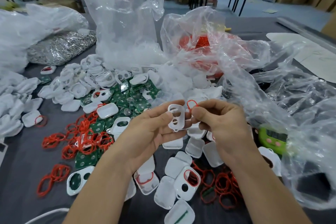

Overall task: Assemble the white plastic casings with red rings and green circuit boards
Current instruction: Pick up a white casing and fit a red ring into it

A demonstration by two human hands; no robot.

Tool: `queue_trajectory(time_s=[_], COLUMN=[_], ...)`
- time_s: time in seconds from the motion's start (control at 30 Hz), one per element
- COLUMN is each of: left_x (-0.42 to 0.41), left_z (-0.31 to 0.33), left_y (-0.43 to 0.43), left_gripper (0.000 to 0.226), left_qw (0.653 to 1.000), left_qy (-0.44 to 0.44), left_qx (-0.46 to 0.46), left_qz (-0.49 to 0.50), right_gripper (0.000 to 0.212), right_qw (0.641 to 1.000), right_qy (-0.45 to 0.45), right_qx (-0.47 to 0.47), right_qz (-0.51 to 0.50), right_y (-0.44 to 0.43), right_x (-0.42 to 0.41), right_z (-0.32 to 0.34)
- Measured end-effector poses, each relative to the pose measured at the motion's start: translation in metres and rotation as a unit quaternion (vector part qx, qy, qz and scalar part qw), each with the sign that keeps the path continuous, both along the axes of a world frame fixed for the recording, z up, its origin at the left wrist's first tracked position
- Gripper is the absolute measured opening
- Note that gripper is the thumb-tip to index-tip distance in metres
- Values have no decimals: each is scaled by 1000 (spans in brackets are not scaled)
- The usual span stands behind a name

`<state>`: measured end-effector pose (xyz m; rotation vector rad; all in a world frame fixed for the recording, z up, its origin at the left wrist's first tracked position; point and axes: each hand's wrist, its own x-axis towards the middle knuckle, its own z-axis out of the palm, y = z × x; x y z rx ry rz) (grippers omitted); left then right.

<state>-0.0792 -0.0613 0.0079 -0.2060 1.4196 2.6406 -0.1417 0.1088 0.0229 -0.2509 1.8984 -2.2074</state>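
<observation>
My left hand (151,133) holds a white plastic casing (176,117) with two holes, its open side toward me. Just right of it, my right hand (221,122) pinches a red ring (191,104) between thumb and forefinger, the ring standing above the casing's top right corner. Loose white casings (181,183) lie below both hands. More red rings (80,138) and green circuit boards (127,96) are heaped on the grey table to the left and behind.
Clear plastic bags rise at the back: one with white parts (127,29), one with red rings (198,43), one with metal pieces (61,49). Crumpled plastic (300,114) covers the right side, next to a green timer (271,137).
</observation>
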Motion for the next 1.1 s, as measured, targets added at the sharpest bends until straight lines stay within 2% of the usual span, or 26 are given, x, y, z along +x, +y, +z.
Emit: queue_trajectory(time_s=[0.1, 0.2, 0.3, 0.37, 0.47, 0.63, 0.8, 0.87, 0.93, 1.0, 1.1], left_x=[-1, -2, -1, 0, 1, 3, 2, 3, 3, 3, 4], left_z=[0, 0, 0, 0, 3, 4, 2, 1, -1, -1, -1], left_y=[-1, -3, -4, -4, -3, -2, -4, -5, -5, -5, 0], left_gripper=[36, 35, 31, 31, 31, 30, 27, 36, 51, 51, 51], left_qw=[1000, 1000, 999, 999, 998, 997, 997, 997, 995, 984, 953], left_qy=[-6, -7, -23, -29, -40, -49, -54, -31, -9, -5, -15], left_qx=[6, 6, -19, -28, -34, -62, -61, -66, -100, -162, -267], left_qz=[1, 2, 11, 15, 21, 15, 16, 7, 25, 68, 142], right_gripper=[10, 22, 12, 25, 27, 25, 52, 39, 28, 24, 31], right_qw=[1000, 1000, 1000, 999, 999, 976, 968, 969, 982, 992, 990], right_qy=[6, 11, 6, 10, 30, 146, 164, 164, 135, 104, 110], right_qx=[-10, 1, 14, 24, 35, 161, 187, 181, 125, 67, 91], right_qz=[17, 12, 19, 20, 9, -35, -15, -41, -41, -23, 10], right_y=[-1, 0, 1, 0, 0, -1, -2, -1, 0, 0, -4], right_x=[-1, -1, -1, 1, 3, 7, 8, 6, 5, 4, 5], right_z=[-1, -1, -4, -5, -3, -8, -6, -5, -5, -3, -4])
